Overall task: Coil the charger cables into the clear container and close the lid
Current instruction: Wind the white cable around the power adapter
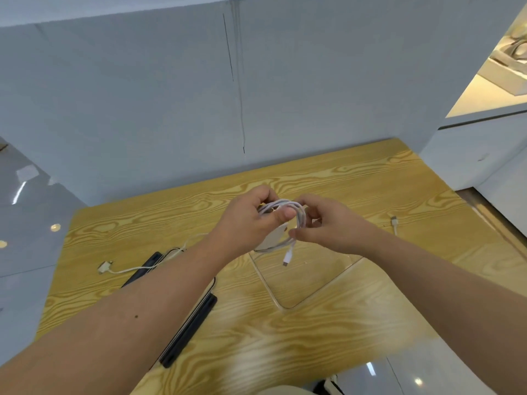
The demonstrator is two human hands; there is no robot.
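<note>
Wood-grain table (pixel 328 323) fills the lower frame under a pale wall. At centre, the left hand (pixel 245 220) grips a coiled white cable (pixel 298 215); the right hand (pixel 328 223) pinches its loops. Its plug hangs over the clear container (pixel 299 280), just below. Another cable (pixel 128 269) lies at left, across a black lid (pixel 188 334).

A desk (pixel 328 332) with yellow wood grain carries the clear container (pixel 299 280) near its middle. At nine o'clock from it lie a black lid (pixel 185 337) and a white cable (pixel 125 269); another white plug (pixel 395 222) rests at two o'clock.
</note>
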